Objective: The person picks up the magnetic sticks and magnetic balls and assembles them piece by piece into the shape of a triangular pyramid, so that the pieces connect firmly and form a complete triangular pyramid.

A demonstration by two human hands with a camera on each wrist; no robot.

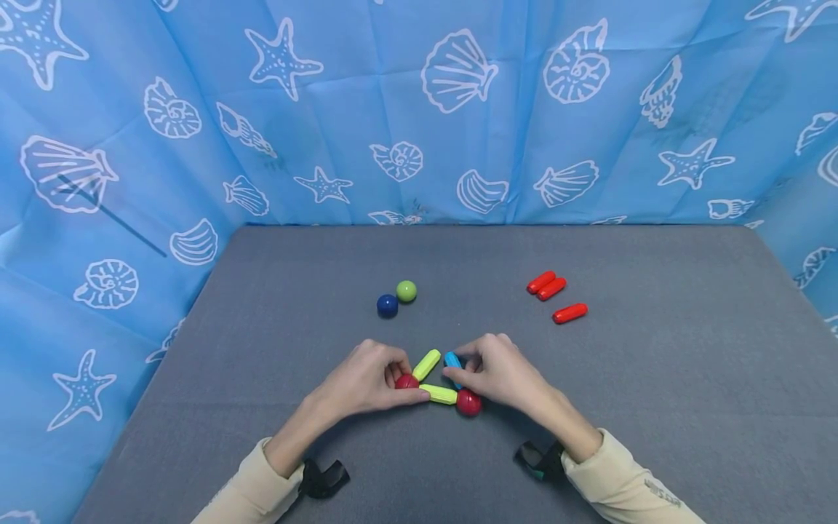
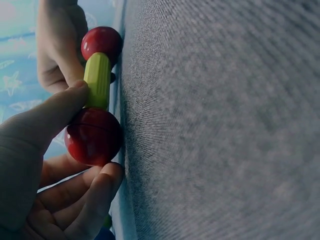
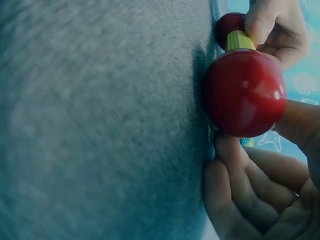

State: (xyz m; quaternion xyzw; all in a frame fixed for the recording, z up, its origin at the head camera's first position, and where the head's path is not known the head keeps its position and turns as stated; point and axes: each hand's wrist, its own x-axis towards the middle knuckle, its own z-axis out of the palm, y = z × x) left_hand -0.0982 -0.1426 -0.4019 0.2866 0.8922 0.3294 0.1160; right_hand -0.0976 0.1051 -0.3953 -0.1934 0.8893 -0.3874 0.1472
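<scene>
Two red balls, a left one (image 1: 406, 383) and a right one (image 1: 468, 402), are joined by a yellow rod (image 1: 439, 394) low on the grey table. A second yellow rod (image 1: 427, 364) slants up and away from the left ball. From the right ball a light blue rod (image 1: 453, 360) points away, its far end near that second yellow rod but apart. My left hand (image 1: 373, 377) grips the left ball, thumb against the joining rod (image 2: 97, 80). The right hand (image 1: 500, 370) pinches the blue rod between thumb and fingers. In the right wrist view the right ball (image 3: 245, 95) hides most of this rod.
Behind the hands lie a dark blue ball (image 1: 388, 306) and a green ball (image 1: 406, 292), side by side. Several red rods (image 1: 570, 314) lie farther right. A blue shell-patterned curtain (image 1: 458, 116) borders the grey table (image 1: 294, 276) at the back and sides.
</scene>
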